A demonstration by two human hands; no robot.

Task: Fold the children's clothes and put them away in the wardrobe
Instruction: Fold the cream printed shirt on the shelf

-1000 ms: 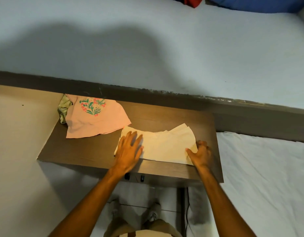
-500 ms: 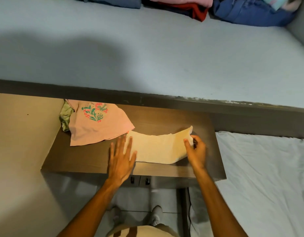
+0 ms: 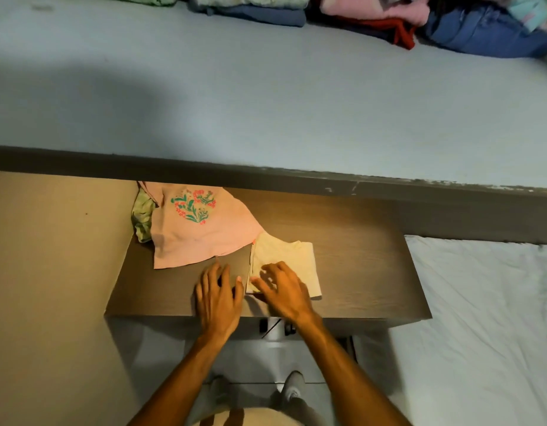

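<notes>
A cream garment (image 3: 292, 256) lies folded into a small upright rectangle on the brown wooden tabletop (image 3: 358, 272). My right hand (image 3: 284, 290) rests flat on its near left part, fingers spread. My left hand (image 3: 218, 298) lies palm down on the bare wood just left of the garment's edge, fingers apart, holding nothing. A pink shirt with a floral print (image 3: 198, 226) lies unfolded at the table's back left, its corner touching the cream garment. A green cloth (image 3: 143, 216) sticks out from under the pink shirt's left side.
A pale blue bed (image 3: 266, 103) runs behind the table, with a pile of clothes (image 3: 373, 16) along its far edge. A white sheet (image 3: 481, 318) lies to the right. The dark bed frame (image 3: 266, 176) borders the table's back. My feet (image 3: 290, 392) show below.
My right hand carried the cream garment's right end over to the left, halving its width. My left hand slid off the cloth onto bare wood. The view tilted up, showing more bed clothes.
</notes>
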